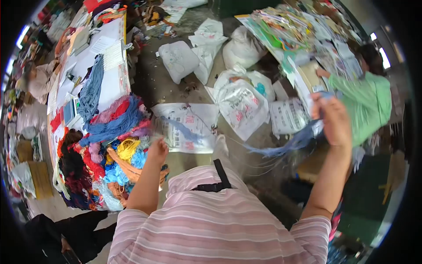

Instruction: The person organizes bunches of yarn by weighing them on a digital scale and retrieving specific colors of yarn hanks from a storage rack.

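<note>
My right hand (333,119) is raised on the right, its fingers closed on a bundle of blue yarn (285,147). The bundle sags to the left below the hand, blurred, with loose thin strands trailing from it. On the left, my left hand (157,152) is closed beside the heap of coloured yarn skeins (127,149); what its fingers hold, if anything, cannot be made out. A large blue-grey skein (114,129) drapes over that heap. Between my hands, more blue yarn (183,131) appears over a flat white printed sack (206,114) on the floor.
A long white table (112,39) on the left bears papers and yarn. Several filled white sacks (241,101) stand on the floor ahead. At the right table (274,50), piled with strands and papers, is a person in green (365,99). Another person (41,79) is at far left.
</note>
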### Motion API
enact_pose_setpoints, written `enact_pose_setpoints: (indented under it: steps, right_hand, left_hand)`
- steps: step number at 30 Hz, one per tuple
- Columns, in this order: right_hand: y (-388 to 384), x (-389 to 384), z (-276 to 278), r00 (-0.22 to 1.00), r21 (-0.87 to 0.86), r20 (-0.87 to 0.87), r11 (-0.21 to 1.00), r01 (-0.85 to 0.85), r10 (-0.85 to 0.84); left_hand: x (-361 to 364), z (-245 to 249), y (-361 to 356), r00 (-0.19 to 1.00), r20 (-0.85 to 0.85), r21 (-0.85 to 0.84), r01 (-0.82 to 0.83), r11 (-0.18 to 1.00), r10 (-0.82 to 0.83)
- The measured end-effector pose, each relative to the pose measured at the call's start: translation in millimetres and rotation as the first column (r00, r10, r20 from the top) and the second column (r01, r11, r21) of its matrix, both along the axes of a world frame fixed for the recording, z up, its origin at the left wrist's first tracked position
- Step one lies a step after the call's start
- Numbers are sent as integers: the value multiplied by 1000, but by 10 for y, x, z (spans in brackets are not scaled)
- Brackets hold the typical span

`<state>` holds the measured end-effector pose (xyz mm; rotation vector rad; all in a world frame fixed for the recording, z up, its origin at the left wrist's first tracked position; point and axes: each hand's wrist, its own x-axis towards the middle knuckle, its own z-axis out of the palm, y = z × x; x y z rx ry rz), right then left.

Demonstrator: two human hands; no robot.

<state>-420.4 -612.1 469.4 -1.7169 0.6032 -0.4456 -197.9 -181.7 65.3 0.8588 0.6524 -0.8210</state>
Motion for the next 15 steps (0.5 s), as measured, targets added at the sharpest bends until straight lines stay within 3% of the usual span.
enact_pose_setpoints:
  steps: [3,4,5,8,11,13,15]
  right_hand:
    - [-423,917,-203,931,218,-174,935,-280,320]
    - [-543,1249,-243,895,323,-203,890,-322,397]
    - [-600,1574,-285,881,284,-224,893,-349,416]
    - [-795,2454,-253,786,293,-197,800,-524,586]
    - [-757,3277,-249,757,136,-233,791,-597,611]
    - [-693,3831,-263,630,-227,-351,590,-775,693]
    - [-497,4382,-158,585,-414,-456,421,-807,671]
  left_hand:
    - [-338,-724,260,997,-80,274,40,961,-19]
    - [-454,-497,127,993,-103,338,-23,941,61]
    - [-650,-208,0,978,-140,406,-87,910,156]
    - [-1073,-312,28,952,-144,441,-181,879,269]
    - [-1444,-561,-85,874,-267,582,-190,790,407]
    - [-1612,-858,-224,834,-340,628,-143,765,434]
    - [-1599,-1213,-337,889,-419,624,132,770,187]
